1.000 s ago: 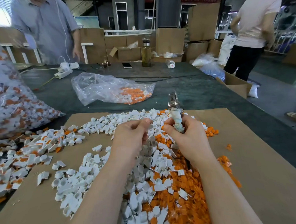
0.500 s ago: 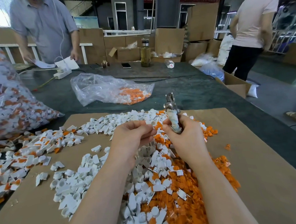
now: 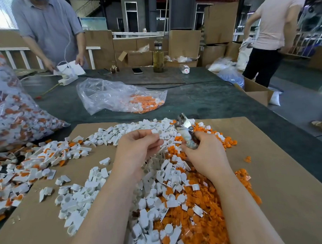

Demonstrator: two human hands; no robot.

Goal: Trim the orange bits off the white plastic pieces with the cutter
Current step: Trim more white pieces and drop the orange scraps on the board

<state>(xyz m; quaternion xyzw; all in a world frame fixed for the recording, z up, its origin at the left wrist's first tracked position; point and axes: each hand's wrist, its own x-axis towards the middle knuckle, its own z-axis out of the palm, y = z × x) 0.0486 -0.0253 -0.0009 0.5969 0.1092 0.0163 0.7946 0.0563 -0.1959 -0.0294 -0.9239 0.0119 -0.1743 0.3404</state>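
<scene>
Cardboard [image 3: 268,173] covered the near half of the dark table [image 3: 210,102], and on it lay the heaps: trimmed white pieces [image 3: 82,197] spread left and centre, cut orange bits [image 3: 204,197] piled right, and untrimmed pieces [image 3: 30,163] spilling from the big bag [image 3: 14,112] at far left. A smaller clear bag [image 3: 119,96] sat beyond the sheet.

Over the last second the hands had drawn apart. The left hand [image 3: 137,150] had swung leftward from the cutter, its fingers curled and pinching a small white piece [image 3: 155,132] between thumb and forefinger above the white heap. No orange showed on that piece, so the cut was probably done and it seemed ready to drop among the trimmed ones; a fresh piece would be wanted next.

The right hand [image 3: 203,153] gripped the cutter [image 3: 186,132] by its wrapped handles, fingers closed round them, just above the far end of the orange pile. Its long axis ran nearly upright, leaning a little left, metal head up and away from the worker. Whether the blades were parted could not be told.
</scene>
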